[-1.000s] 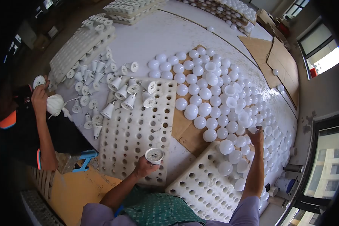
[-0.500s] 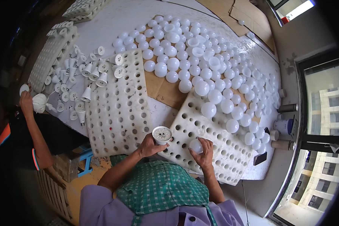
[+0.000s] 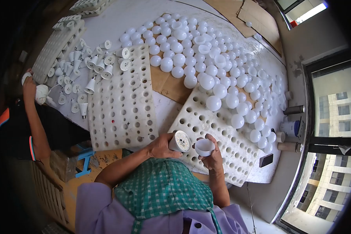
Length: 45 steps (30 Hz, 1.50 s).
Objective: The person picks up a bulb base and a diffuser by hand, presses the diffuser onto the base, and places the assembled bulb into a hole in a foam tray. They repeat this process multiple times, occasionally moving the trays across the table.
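My left hand (image 3: 162, 146) is closed around a white bulb base (image 3: 180, 142), whose open top with a round inner disc tilts toward the right. In my right hand (image 3: 214, 157) is a white dome cover (image 3: 204, 147), its open rim facing up. Base and cover are close side by side, with a small gap between them. Both hands are above the near edge of a white perforated foam board (image 3: 191, 117). Beyond it, many white dome covers (image 3: 213, 103) lie spread over cardboard.
A second perforated board (image 3: 123, 105) lies at left, with bulb bases (image 3: 106, 72) around its far corner. A co-worker's arm (image 3: 37, 121) reaches in at far left. At the right edge are a phone (image 3: 266, 160) and cylindrical containers (image 3: 294, 109).
The base in my left hand has moved right and tilted toward the cover. The cover in my right hand has turned so its open rim shows. The view has shifted slightly.
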Each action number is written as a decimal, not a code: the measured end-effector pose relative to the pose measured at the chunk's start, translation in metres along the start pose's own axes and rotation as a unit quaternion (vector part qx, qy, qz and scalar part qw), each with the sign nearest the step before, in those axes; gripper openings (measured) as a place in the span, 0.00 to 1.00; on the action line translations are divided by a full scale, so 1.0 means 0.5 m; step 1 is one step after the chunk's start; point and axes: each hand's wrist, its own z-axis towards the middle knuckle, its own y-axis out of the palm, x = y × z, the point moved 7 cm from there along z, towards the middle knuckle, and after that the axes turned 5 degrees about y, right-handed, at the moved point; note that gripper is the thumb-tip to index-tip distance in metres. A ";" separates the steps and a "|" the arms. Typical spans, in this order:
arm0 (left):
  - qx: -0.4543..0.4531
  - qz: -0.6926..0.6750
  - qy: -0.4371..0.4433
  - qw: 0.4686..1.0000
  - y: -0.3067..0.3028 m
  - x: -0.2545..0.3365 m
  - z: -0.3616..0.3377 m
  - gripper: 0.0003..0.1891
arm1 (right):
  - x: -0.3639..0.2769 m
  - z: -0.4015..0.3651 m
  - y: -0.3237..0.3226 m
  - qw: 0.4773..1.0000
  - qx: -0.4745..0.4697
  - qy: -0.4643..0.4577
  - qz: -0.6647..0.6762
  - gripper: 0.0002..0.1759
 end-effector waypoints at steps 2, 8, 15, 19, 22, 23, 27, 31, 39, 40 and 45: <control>-0.013 0.006 0.003 1.000 -0.002 -0.002 -0.003 0.30 | -0.004 0.006 0.033 0.997 -0.029 -0.033 -0.062 0.47; -0.048 0.038 0.024 0.998 -0.006 0.019 -0.017 0.30 | -0.029 0.007 0.101 0.969 -0.057 -0.059 -0.233 0.49; -0.045 0.034 0.008 0.998 -0.013 0.005 -0.026 0.28 | -0.014 0.014 0.106 0.978 -0.059 -0.024 -0.198 0.48; -0.049 0.025 0.015 0.998 -0.012 -0.001 -0.026 0.28 | -0.012 0.012 0.103 0.973 -0.061 -0.029 -0.220 0.46; -0.048 0.022 0.031 0.998 -0.010 -0.002 -0.025 0.28 | -0.014 0.010 0.110 0.971 -0.061 -0.022 -0.232 0.45; -0.049 0.023 0.031 0.998 -0.010 0.000 -0.025 0.28 | -0.015 0.010 0.109 0.971 -0.061 -0.023 -0.232 0.45; -0.061 0.049 0.004 0.997 -0.010 -0.005 -0.028 0.29 | -0.017 0.009 0.108 0.950 -0.060 -0.036 -0.303 0.44; -0.066 0.135 -0.033 0.988 -0.018 -0.005 -0.030 0.29 | -0.026 0.002 0.152 0.876 -0.067 -0.064 -0.474 0.45; -0.130 0.246 -0.076 0.958 -0.014 0.016 -0.015 0.29 | -0.008 0.002 0.220 0.693 -0.113 -0.058 -0.710 0.49; -0.132 0.258 -0.080 0.954 -0.014 0.016 -0.013 0.29 | -0.006 0.003 0.221 0.689 -0.117 -0.066 -0.712 0.49; -0.129 0.245 -0.060 0.959 -0.014 0.018 -0.010 0.30 | -0.004 0.011 0.219 0.699 -0.108 -0.055 -0.705 0.44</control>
